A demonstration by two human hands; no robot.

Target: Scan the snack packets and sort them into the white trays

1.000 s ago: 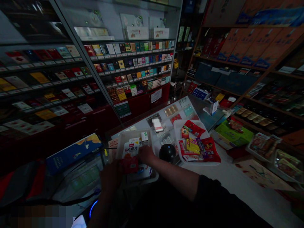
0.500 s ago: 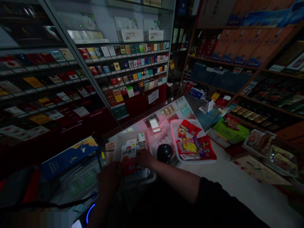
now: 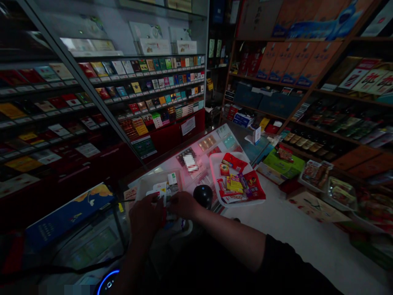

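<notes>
Over a white plastic basket (image 3: pixel 181 177) on the glass counter, both my hands are close together. My left hand (image 3: pixel 144 217) has its fingers curled over a white-and-red snack packet (image 3: pixel 161 189), covering most of it. Against the packet's right side, my right hand (image 3: pixel 183 205) is closed with its fingertips pinched; the exact grip is partly hidden. A small white-and-green box (image 3: pixel 172 178) stands at the basket's far right corner. Just right of my right hand sits a black rounded device (image 3: pixel 203 196).
A second white basket (image 3: pixel 217 192) with colourful snack packets stands to the right. On the left lies a long blue box (image 3: pixel 69 215) with cables near it. Cigarette shelves (image 3: pixel 153 78) line the back. Boxed bottles (image 3: pixel 279 61) and trays of packaged food (image 3: pixel 316 174) are on the right.
My left hand has moved up over the snack packet, which shows less of its front now. My right hand stays close beside it. The view has turned slightly right.
</notes>
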